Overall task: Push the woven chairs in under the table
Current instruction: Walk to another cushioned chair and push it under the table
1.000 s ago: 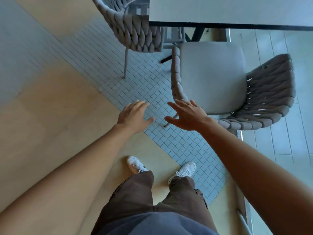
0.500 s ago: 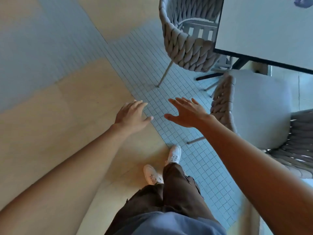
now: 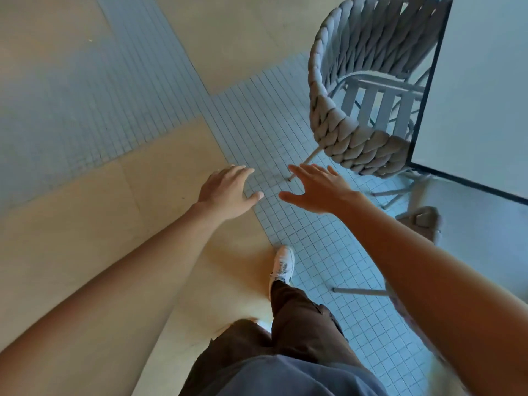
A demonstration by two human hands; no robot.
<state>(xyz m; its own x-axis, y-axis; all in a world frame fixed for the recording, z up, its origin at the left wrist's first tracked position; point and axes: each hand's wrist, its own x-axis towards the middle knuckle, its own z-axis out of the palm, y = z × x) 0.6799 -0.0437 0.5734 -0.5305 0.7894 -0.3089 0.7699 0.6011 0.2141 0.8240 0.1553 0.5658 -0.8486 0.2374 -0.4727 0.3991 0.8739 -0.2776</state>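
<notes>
A grey woven chair [image 3: 340, 132] stands at the upper right, its slatted seat partly under the pale table [image 3: 483, 90] with a dark edge. Both my hands hover over the tiled floor just short of the chair's curved back, touching nothing. My left hand [image 3: 225, 192] is open, fingers apart. My right hand [image 3: 317, 187] is open too, its fingertips close to the chair's front leg. A second woven chair [image 3: 423, 221] shows only as an arm end and a leg behind my right forearm; most of it is hidden.
The floor is pale wood panels crossed by bands of small grey tiles [image 3: 285, 138]. My feet in white shoes [image 3: 283, 267] stand at the band's edge. The table edge runs along the right side.
The view has swung left and closer to the first chair, which now fills the upper right. The cushioned second chair has slid nearly out of sight to the right. Both hands stay open.
</notes>
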